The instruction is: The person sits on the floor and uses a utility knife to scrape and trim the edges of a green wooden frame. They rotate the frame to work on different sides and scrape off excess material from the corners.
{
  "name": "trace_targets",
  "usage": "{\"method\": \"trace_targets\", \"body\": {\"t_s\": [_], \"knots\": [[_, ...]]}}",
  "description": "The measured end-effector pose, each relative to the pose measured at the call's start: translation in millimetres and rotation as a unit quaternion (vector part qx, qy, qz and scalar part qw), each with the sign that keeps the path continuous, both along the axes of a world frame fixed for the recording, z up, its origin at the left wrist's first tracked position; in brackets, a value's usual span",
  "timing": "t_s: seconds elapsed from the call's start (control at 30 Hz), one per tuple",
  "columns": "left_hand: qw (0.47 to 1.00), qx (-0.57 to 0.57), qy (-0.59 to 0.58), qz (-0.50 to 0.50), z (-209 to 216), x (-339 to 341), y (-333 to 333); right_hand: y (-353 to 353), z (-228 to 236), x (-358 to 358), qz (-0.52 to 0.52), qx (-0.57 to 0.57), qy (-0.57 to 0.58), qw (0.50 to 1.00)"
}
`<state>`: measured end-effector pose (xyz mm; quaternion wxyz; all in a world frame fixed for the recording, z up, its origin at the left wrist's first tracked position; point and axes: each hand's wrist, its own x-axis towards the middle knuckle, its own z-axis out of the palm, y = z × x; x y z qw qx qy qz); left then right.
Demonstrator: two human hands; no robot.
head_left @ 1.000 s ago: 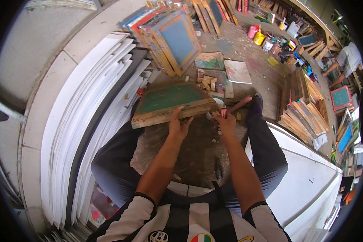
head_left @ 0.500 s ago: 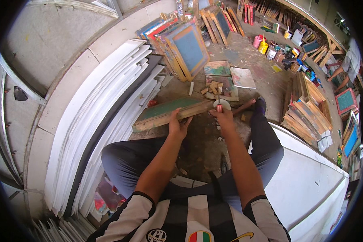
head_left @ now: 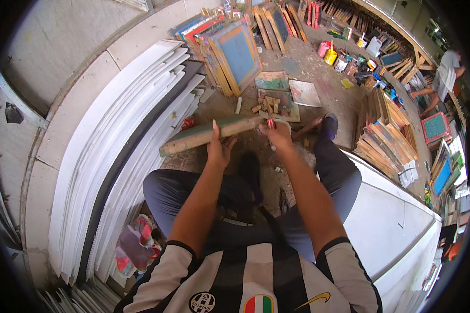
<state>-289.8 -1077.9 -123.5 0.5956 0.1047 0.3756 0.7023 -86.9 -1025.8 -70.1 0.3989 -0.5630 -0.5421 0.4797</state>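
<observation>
In front of me a wooden screen-printing frame [head_left: 193,142] with green mesh is held tilted, its raw wooden side toward me. My left hand [head_left: 219,148] is closed on its near side, thumb up against the wood and fingers underneath. At the frame's right end, my right hand [head_left: 278,136] grips a red-handled tool [head_left: 270,123]. The tool's tip is too blurred to make out. Part of a pale round thing shows behind that hand. Small wood blocks [head_left: 270,104] lie on a stained board just beyond.
White sheets [head_left: 115,151] stand stacked along the left wall. Printing frames [head_left: 235,55] lean together at the far left, and more wooden frames [head_left: 386,141] pile up at right. Paint containers [head_left: 330,56] stand farther back. A white panel [head_left: 386,219] lies by my right leg. Another person [head_left: 444,78] is at far right.
The wooden frame and both hands have shifted slightly left in view. My right hand has moved up against the frame's right end, with the red-handled tool still in it. The view has also shifted.
</observation>
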Motion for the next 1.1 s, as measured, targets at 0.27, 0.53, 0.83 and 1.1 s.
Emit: {"method": "trace_targets", "body": {"t_s": [0.27, 0.53, 0.83, 1.1], "knots": [[0.998, -0.034, 0.001, 0.058, 31, -37, 11, 27, 53, -43, 0.045, -0.136, 0.047, 0.989], [0.999, -0.010, 0.013, 0.045, 40, -53, -7, 12, 63, -61, 0.043, -0.120, -0.018, 0.992], [0.998, -0.018, -0.015, 0.053, 23, -47, -5, 8, 55, -55, 0.027, -0.105, -0.026, 0.994], [0.997, -0.035, 0.008, 0.063, 25, -22, -10, 12, 45, -42, 0.004, -0.147, 0.016, 0.989]]}}
